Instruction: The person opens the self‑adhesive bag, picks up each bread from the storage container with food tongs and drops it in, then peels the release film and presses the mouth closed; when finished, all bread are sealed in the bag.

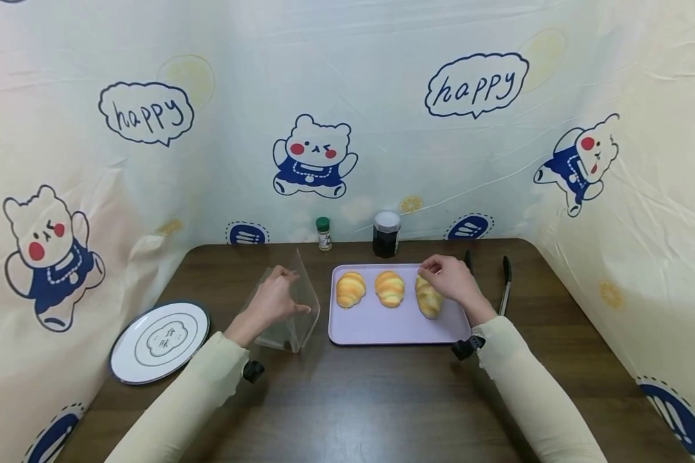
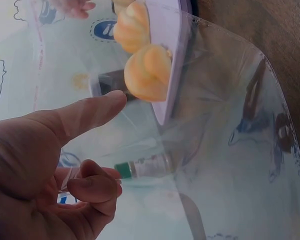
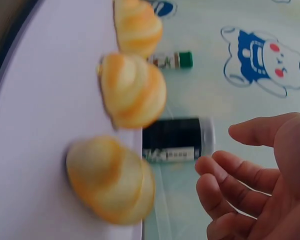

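Observation:
My left hand (image 1: 276,300) is at a clear plastic bag (image 1: 305,325) that stands on the table, thumb and fingers spread apart. In the left wrist view its thumb points out straight while the fingers bend, and the film spreads around and beyond them. My right hand (image 1: 448,278) hovers at the upper right of a lilac tray (image 1: 376,329), above the rightmost bread roll (image 1: 428,301). The right wrist view has a gap between its thumb and loosely bent fingers, with nothing in it. A middle bread roll (image 1: 390,289) and a left bread roll (image 1: 350,289) lie on the tray.
A white plate (image 1: 145,360) with a dark rim lies at the left. Behind the tray stand a green-capped shaker bottle (image 1: 324,235) and a dark jar (image 1: 386,239) with a pale lid. Black-handled tongs (image 1: 506,276) lie to the right. Printed cloth hangs around the table.

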Demonstrator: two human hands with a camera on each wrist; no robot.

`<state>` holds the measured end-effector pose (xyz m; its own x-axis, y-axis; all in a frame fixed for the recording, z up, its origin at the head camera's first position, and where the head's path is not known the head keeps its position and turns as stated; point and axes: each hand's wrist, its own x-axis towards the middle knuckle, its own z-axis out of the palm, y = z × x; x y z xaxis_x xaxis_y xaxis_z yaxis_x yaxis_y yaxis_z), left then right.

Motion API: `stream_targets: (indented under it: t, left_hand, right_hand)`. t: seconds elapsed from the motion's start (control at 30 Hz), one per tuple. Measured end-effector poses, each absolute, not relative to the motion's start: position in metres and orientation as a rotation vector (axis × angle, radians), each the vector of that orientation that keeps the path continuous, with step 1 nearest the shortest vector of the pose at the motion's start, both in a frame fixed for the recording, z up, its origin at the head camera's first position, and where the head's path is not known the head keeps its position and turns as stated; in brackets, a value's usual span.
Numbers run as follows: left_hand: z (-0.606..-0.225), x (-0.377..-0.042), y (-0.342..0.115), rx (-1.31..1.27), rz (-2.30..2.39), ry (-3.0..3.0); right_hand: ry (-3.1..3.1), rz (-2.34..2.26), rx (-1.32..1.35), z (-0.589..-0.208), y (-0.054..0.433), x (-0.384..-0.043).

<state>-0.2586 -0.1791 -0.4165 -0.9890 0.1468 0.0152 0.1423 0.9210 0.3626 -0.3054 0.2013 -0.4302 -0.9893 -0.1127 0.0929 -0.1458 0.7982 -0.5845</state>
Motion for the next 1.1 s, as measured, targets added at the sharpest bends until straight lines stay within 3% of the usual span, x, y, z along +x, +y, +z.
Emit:
stream_targets:
  t: [0.7,1.1]
  left_hand:
    - [-0.417,-0.262,-0.188,0.200,0.559,3.052]
    - [-0.419,-0.263,-0.189,0.172,0.541,3.045]
  right_hand:
    - [-3.195,0.442,-0.205,-0.435,0.287,-0.289]
    - [-3.278,0.321,-0.328,-0.449,0.309,-0.282]
